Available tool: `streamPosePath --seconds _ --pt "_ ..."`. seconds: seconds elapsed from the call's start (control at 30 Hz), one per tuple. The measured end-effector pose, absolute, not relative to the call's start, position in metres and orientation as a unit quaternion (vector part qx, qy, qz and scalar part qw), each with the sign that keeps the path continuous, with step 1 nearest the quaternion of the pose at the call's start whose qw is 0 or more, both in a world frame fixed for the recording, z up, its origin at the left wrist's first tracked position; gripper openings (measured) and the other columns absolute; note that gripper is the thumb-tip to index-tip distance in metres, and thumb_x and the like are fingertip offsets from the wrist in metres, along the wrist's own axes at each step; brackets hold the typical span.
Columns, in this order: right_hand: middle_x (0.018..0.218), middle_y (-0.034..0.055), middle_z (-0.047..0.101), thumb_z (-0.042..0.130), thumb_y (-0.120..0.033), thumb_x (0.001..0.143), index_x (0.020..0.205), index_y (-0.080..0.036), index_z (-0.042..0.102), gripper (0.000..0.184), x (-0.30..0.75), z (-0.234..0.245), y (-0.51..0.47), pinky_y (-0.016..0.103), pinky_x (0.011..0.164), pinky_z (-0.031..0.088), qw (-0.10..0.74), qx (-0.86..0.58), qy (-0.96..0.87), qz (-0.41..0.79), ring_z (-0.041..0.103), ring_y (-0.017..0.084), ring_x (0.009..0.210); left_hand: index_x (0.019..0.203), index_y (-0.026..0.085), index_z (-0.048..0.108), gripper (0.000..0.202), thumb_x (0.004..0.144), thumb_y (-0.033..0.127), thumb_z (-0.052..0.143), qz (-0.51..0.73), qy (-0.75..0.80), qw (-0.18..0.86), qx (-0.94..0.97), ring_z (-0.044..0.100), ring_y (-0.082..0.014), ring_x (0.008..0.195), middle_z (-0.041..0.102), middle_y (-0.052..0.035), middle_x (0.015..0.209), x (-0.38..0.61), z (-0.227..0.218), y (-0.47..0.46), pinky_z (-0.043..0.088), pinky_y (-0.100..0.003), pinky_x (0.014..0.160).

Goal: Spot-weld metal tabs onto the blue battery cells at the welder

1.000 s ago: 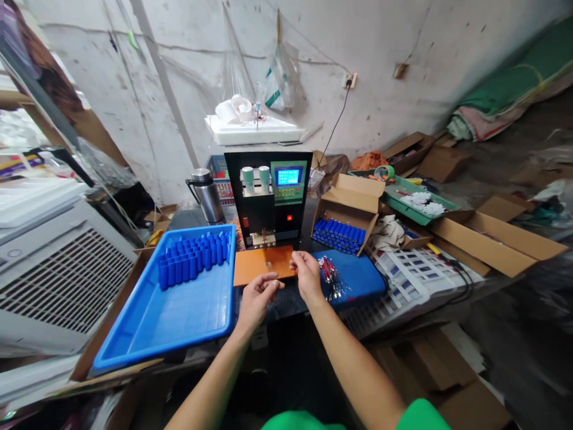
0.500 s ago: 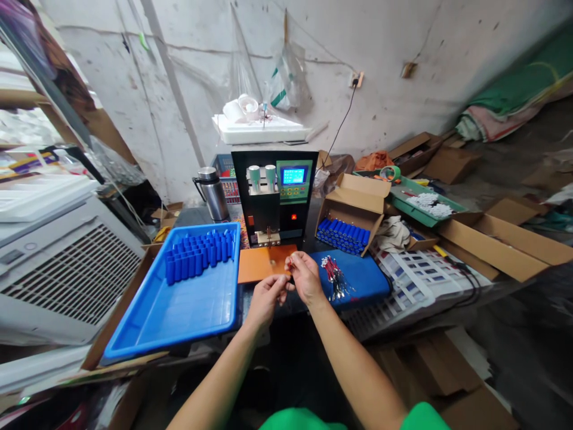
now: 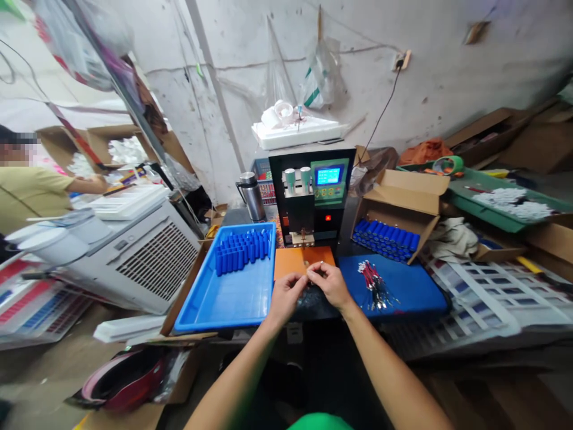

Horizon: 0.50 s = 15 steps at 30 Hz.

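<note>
Both my hands meet in front of a spot-welding machine (image 3: 322, 197), over the near edge of its orange work plate (image 3: 290, 260). My left hand (image 3: 287, 294) is closed in a pinch, fingertips against those of my right hand (image 3: 330, 283), which also pinches. Whatever lies between the fingers is too small and hidden to name. Close to the right hand, red and dark wire leads with white connectors (image 3: 371, 278) lie in a bunch on a blue mat (image 3: 412, 286). Left of my hands, blue cylindrical battery cells (image 3: 242, 251) stand in rows inside a blue tray (image 3: 242, 301).
An open cardboard box (image 3: 407, 188) of more blue cells stands right of the machine. Behind the tray is a steel flask (image 3: 253, 200). A green tray (image 3: 483, 206) of white parts sits far right. Another person (image 3: 31, 191) is at the far left, beyond an air cooler (image 3: 147, 257).
The head view has turned left, so the scene sits further right and a person has come into view. My hands have drawn together, fingertips now meeting; the reddish bit at my right fingers no longer shows.
</note>
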State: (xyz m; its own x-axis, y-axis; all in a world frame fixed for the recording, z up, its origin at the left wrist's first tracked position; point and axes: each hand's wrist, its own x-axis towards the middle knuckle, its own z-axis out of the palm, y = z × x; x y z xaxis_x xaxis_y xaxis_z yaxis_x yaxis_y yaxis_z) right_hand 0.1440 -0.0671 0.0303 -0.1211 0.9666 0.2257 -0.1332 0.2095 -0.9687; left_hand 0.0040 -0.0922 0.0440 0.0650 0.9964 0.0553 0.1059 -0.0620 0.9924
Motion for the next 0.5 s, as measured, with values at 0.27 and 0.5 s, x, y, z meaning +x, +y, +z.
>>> streamPosePath --seconds 0.27,0.5 --pt "0.067 0.0033 0.064 0.064 -0.044 0.076 0.074 -0.017 0.066 0.027 0.144 0.009 -0.040 0.029 0.063 0.047 0.572 -0.441 -0.538 0.434 0.058 0.016 0.062 0.090 0.015 0.067 0.025 0.086 0.036 0.053 0.326 0.644 0.229 0.654 0.066 -0.0194 0.077 0.072 -0.0072 0.084 -0.067 0.050 -0.053 0.049 -0.028 0.071" --pt "0.073 0.0061 0.069 0.060 -0.042 0.077 0.075 -0.017 0.065 0.025 0.139 -0.003 -0.030 0.030 0.065 0.049 0.549 -0.467 -0.566 0.399 0.063 0.019 0.066 0.140 0.011 0.034 0.057 0.087 0.025 0.050 -0.044 0.756 -0.016 0.653 0.068 -0.0309 0.096 0.067 -0.0203 0.107 -0.111 0.048 0.005 0.050 -0.038 0.077"
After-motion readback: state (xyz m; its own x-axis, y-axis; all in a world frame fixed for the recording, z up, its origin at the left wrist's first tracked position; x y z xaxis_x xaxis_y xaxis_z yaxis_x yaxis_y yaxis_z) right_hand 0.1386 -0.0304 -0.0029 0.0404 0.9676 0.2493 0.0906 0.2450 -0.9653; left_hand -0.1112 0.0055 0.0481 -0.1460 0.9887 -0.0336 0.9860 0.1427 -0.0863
